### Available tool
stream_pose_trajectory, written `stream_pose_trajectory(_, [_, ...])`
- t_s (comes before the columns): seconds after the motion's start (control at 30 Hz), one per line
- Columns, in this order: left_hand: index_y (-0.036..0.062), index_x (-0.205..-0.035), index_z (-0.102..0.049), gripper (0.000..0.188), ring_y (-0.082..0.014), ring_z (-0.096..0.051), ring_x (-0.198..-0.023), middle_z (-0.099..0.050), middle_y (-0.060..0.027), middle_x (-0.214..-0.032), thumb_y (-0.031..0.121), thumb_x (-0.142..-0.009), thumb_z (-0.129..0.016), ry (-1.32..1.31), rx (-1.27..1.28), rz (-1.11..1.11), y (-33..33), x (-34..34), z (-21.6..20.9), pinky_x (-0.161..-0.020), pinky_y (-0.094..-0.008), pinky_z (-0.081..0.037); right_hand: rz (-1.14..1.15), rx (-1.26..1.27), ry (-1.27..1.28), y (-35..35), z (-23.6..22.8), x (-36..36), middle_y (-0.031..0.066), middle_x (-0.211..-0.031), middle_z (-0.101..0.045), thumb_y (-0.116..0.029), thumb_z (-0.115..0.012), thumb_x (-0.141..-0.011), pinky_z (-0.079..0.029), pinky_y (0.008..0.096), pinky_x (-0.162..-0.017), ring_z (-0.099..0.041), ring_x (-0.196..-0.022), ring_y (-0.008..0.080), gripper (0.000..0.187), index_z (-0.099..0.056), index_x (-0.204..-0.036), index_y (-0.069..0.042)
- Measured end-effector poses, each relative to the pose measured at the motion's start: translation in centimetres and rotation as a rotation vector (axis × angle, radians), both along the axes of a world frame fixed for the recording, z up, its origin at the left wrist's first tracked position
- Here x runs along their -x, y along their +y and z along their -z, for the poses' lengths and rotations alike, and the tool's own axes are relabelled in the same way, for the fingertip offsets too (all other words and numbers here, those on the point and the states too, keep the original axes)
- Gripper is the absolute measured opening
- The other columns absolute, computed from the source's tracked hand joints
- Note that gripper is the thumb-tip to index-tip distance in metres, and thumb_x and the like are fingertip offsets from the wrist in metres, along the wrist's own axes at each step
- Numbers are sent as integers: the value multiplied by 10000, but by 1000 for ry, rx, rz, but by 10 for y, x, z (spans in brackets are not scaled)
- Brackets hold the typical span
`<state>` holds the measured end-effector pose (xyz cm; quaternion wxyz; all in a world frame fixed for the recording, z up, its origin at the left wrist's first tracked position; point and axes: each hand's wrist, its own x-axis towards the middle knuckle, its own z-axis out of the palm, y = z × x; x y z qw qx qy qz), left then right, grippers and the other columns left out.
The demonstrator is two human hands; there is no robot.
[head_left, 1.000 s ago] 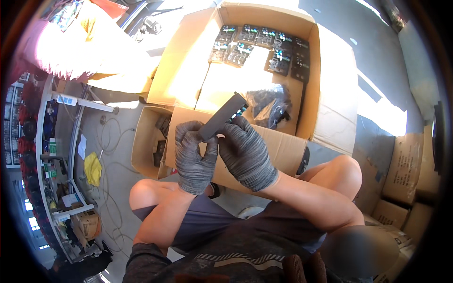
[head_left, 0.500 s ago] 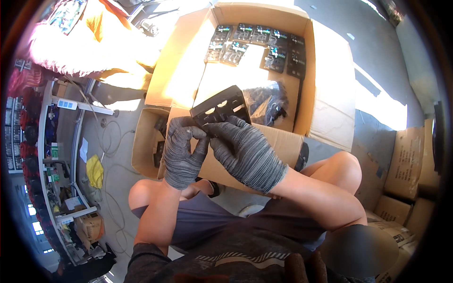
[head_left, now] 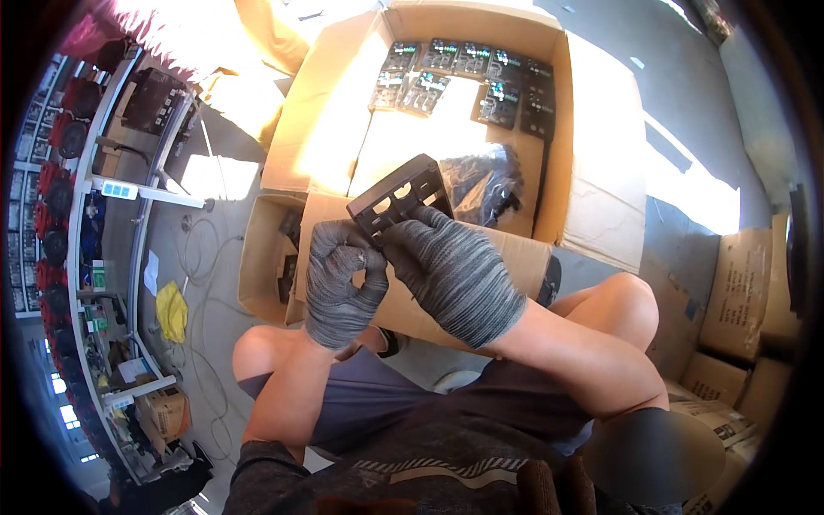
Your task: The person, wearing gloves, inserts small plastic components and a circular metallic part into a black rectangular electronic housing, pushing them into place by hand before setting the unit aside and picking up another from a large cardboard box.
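A black plastic part [head_left: 402, 196], shaped like a shallow casing with rectangular cutouts, is tilted up over the near side of a large carton. My right hand [head_left: 455, 279], in a grey knitted glove, grips its lower edge with the fingers wrapped round it. Close against its lower left corner is my left hand [head_left: 345, 287], gloved alike, with thumb and forefinger pinched into a ring. Whatever lies in that pinch is hidden. The open cardboard box [head_left: 300, 129] beyond holds several black packs [head_left: 427, 93] and a clear plastic bag [head_left: 485, 184] of dark parts.
A smaller carton [head_left: 257, 257] with black parts stands left of the big box. Farther left are a metal shelf rack [head_left: 137, 257], a yellow cloth [head_left: 172, 311] and a loose cable on the floor. Stacked cartons [head_left: 734, 296] stand at the right. My bent knees flank the box.
My left fingers have curled tighter into a ring beside the black part. The part stays in my right hand, almost unmoved. At the upper left, the bright fabric has shifted up, uncovering more of the rack.
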<state>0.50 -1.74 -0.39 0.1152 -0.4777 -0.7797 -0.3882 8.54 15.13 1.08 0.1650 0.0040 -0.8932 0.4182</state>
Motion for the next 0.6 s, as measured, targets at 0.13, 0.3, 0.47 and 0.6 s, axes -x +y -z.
stream_pose_trajectory(0.13, [81,-847,-576,223,-223,-577,-913,-546,-78,-944,-89,-753,-685,-333,-151,-27,-3,-1,-5,-820,-347,-482,-29,-52,10,8,-14,1,126,-972,-684,-169,-751,-844,-571,390,-684,-697,-843,279,291,-667,-1103,-66])
stream_pose_trajectory(0.3, [76,-856,-560,187,-179,-576,-931,-579,-86,-1024,-62,-798,-671,-731,-405,-31,-12,4,-8,-855,-319,-488,110,306,270,44,-27,15,120,-1057,-653,-254,-837,-802,-548,353,-846,-663,-928,245,661,-524,-1332,-16])
stream_pose_trajectory(0.47, [68,-874,-553,183,-150,-588,-964,-598,-99,-1115,-55,-809,-672,-534,-254,87,-15,6,-9,-852,-271,-500,-253,677,-312,41,-11,20,119,-1036,-715,-376,-848,-791,-532,318,-914,-674,-999,192,620,-603,-1208,12])
stream_pose_trajectory(0.6, [85,-846,-512,239,-161,-581,-1015,-600,-85,-1158,-17,-778,-718,-626,-158,38,-22,2,-4,-893,-309,-507,-289,785,-402,43,-8,21,118,-1026,-720,-338,-819,-828,-535,308,-903,-675,-984,178,539,-629,-1179,24])
